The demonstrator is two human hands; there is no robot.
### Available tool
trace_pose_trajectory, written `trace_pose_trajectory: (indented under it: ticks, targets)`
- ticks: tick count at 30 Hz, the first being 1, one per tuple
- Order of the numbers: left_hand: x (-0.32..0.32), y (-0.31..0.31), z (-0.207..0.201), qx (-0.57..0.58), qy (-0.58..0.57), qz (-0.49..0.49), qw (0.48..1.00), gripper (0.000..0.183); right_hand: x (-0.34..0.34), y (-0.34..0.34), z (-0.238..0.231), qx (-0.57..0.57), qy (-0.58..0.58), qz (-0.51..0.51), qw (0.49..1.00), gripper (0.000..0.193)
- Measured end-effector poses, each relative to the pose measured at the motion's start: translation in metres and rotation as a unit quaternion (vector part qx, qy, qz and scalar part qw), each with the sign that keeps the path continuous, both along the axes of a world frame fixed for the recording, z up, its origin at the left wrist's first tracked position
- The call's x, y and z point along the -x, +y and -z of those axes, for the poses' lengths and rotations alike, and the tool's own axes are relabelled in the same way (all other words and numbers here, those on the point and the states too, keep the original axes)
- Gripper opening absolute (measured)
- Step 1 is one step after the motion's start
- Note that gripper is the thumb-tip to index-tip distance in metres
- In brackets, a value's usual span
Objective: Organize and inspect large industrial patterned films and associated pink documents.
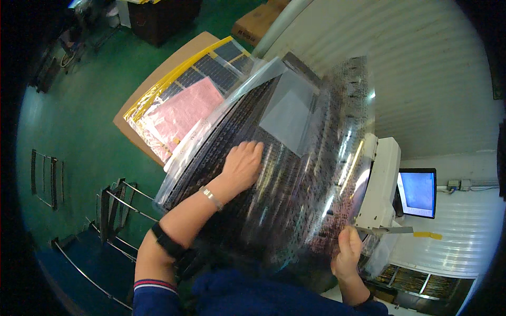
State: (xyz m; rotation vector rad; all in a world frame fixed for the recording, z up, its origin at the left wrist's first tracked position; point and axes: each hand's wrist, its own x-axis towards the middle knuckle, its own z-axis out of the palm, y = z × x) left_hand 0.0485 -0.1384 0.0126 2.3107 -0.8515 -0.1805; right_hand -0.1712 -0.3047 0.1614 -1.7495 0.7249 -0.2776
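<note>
A large transparent film sheet (337,174), printed with dark dotted patterns, bows upward in front of me with glossy reflections. My right hand (347,253) grips its right edge, thumb on top. My left hand (242,166) rests on the dark printed sheets (211,150) at the left, fingers curled; whether they pinch a sheet is hidden. Beyond that hand, a pale grey rectangular sheet (290,113) shows on or through the film. Clear plastic wrapping (184,158) runs along the stack's left edge.
Left of the stack, brown cardboard (150,79) bears yellow-edged printed sheets and a pink sheet (184,110). A white machine (379,179) and lit monitor (417,192) stand at right. Metal racks (113,210) are at lower left, above green floor (68,121). A carton (258,23) lies at the back.
</note>
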Motion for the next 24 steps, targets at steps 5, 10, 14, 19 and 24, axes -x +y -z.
trace_pose_trajectory:
  ticks: [5,10,14,19,24]
  targets:
    - [-0.061,-0.059,0.034,-0.029,-0.261,0.013,0.965,0.048,0.023,-0.016,-0.004,0.036,0.02,0.005,0.999,0.018]
    - [-0.08,-0.093,0.022,-0.19,-0.161,0.138,0.959,0.019,0.027,-0.019,-0.009,0.08,0.042,0.002,0.996,0.018]
    - [-0.084,-0.094,0.026,-0.144,-0.212,0.077,0.963,0.008,0.028,-0.021,-0.014,0.063,0.045,0.017,0.997,0.017]
    - [-0.097,-0.045,-0.022,0.146,-0.319,-0.103,0.931,0.012,0.016,-0.014,-0.015,0.138,0.061,-0.011,0.989,0.02]
    - [-0.08,0.076,-0.061,0.616,0.234,-0.236,0.714,0.032,-0.029,0.009,-0.005,0.1,0.04,-0.085,0.991,0.021]
